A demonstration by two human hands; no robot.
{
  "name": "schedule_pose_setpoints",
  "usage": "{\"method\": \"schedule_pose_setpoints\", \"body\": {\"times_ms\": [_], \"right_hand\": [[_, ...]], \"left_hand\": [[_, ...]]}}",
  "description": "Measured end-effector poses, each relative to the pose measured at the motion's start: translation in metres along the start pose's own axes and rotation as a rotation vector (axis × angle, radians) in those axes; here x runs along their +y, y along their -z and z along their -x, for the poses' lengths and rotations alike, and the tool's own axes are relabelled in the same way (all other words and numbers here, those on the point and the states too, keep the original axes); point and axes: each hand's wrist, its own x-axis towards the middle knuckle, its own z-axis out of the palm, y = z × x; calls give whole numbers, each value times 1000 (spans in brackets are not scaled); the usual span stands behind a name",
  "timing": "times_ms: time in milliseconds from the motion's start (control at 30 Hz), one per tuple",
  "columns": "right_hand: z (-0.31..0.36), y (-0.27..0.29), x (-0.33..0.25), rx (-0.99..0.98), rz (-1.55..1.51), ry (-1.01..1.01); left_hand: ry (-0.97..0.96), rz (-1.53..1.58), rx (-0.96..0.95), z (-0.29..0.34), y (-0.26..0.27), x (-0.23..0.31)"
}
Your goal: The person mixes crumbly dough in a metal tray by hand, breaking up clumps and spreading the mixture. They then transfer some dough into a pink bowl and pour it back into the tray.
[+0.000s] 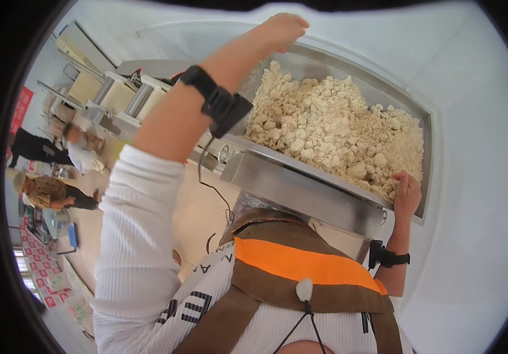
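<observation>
A steel trough (301, 180) in front of me holds a heap of pale, crumbly dough (330, 127) with many loose lumps. My left hand (284, 32) is stretched out over the trough's far left corner, by its back rim. Its fingers point away and bend down, mostly hidden behind the back of the hand. Near the right end of the trough, my right hand (407, 192) is at the edge of the dough with its fingers curled in. Whatever those fingers may enclose does not show.
Machinery with rollers (142, 100) stands to the left of the trough. Pale wall panels (478, 177) rise close behind and to the right. Several people are farther off at the left, near a blue box (73, 235). A cable (210, 186) hangs from my left wrist strap.
</observation>
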Motion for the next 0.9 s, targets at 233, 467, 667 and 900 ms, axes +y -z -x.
{"method": "schedule_pose_setpoints", "body": {"times_ms": [233, 467, 667, 900], "right_hand": [[0, 2, -6, 82, -125, -29], [2, 5, -14, 96, -32, -5], [1, 7, -15, 56, -36, -3], [3, 8, -13, 47, -30, 18]], "left_hand": [[410, -241, -339, -63, -17, -55], [517, -315, -295, -137, -39, -121], [518, -293, -336, -157, -41, -151], [617, -396, -576, -126, -75, -142]]}}
